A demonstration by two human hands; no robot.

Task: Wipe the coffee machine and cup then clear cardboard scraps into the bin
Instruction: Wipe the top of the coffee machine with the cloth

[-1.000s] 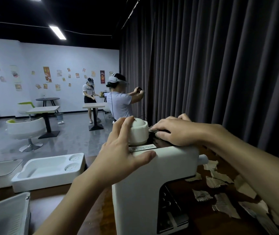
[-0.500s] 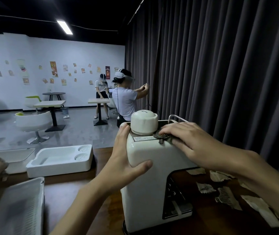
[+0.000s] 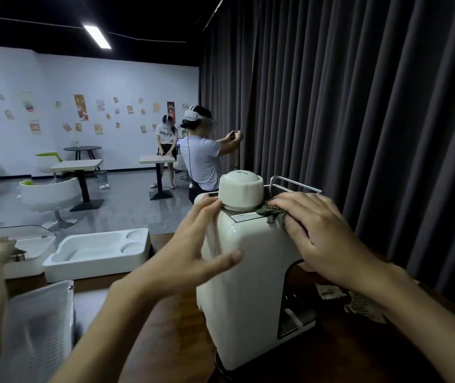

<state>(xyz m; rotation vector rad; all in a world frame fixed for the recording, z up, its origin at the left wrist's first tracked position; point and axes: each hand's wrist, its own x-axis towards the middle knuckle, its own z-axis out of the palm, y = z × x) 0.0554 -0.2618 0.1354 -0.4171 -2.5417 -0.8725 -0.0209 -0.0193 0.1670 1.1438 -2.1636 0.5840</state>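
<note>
both hands (image 3: 190,255) (image 3: 317,236) flat, fingers spread, arms extended.

The coffee machine (image 3: 248,286) is glossy cream-white, the upturned cup (image 3: 240,190) on it matt white, the cloth (image 3: 272,212) at its 3 o'clock dark with pale flecks, the surface (image 3: 171,335) dark brown, the tray (image 3: 96,252) at 9 o'clock white, the curtain (image 3: 359,106) charcoal grey.

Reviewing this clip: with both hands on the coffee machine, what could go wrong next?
1. The right hand rubs the cloth right beside the upturned cup on the coffee machine; a sideways stroke might knock it off.
2. The left hand only braces flat; hard wiping could tip the machine.
</note>
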